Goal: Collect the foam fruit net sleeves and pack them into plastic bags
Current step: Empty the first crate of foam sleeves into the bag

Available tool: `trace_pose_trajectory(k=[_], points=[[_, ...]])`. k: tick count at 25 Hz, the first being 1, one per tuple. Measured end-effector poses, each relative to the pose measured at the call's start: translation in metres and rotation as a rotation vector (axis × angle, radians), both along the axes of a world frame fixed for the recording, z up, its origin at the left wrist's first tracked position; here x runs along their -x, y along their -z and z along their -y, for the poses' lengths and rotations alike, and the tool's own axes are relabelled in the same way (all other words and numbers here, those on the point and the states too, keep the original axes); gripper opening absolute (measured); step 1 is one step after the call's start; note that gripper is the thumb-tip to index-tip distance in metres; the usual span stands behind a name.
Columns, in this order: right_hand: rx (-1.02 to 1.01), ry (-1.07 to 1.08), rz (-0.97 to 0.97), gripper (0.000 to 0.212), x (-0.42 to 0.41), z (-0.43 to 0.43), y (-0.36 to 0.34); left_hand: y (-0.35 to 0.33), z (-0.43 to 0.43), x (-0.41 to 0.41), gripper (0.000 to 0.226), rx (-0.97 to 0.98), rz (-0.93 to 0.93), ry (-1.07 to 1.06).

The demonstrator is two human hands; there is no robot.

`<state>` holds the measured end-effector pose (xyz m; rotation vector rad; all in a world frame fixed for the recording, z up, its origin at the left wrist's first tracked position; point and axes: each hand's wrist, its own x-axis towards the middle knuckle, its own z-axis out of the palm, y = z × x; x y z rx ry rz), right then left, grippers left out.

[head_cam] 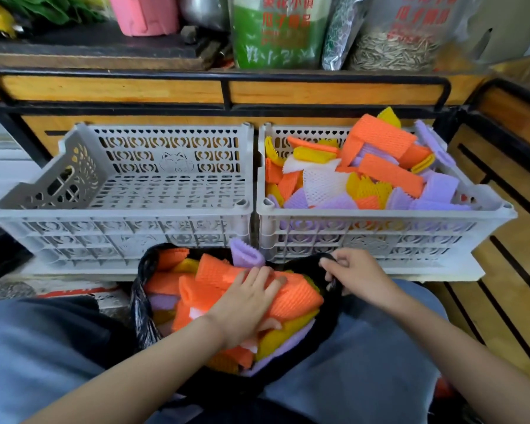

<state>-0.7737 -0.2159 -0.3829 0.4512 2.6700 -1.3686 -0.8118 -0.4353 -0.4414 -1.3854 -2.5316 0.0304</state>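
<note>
Now my left hand [245,304] presses flat on sleeves [297,299] in the bag [140,304], lower centre; right hand [354,272] pinches its rim. More fill the crate [380,213] upper right, nearer my right

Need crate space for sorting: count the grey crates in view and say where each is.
2. The left crate holds no sleeves; the right crate, beside it, is heaped with foam sleeves. No others seem hidden.

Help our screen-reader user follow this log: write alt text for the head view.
The left hand presses flat on colourful foam net sleeves heaped in a black plastic bag on the person's lap, while the right hand pinches the bag's rim. Behind, the left grey crate stands beside the right grey crate, which holds more sleeves.
</note>
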Motion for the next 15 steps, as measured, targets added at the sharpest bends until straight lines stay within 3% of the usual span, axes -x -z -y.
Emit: trace_pose_trajectory(k=[4,7,10,12,15], points=[[-0.023,-0.077,-0.071,0.029,-0.006,0.017,-0.018,0.031,0.004,0.004,0.068,-0.015,-0.006,0.027],[-0.076,-0.069,-0.085,0.022,-0.007,0.022,-0.016,0.047,0.006,0.006,0.071,0.025,0.089,0.002],[-0.268,-0.03,-0.116,0.017,-0.002,0.01,-0.003,0.046,0.002,0.006,0.071,-0.035,0.161,0.045],[-0.33,-0.003,-0.101,0.006,0.001,0.0,0.0,0.037,-0.001,0.008,0.066,-0.052,0.127,0.09],[-0.413,-0.071,-0.053,0.019,0.002,-0.009,-0.005,0.016,-0.006,0.016,0.06,-0.072,0.024,0.092]])
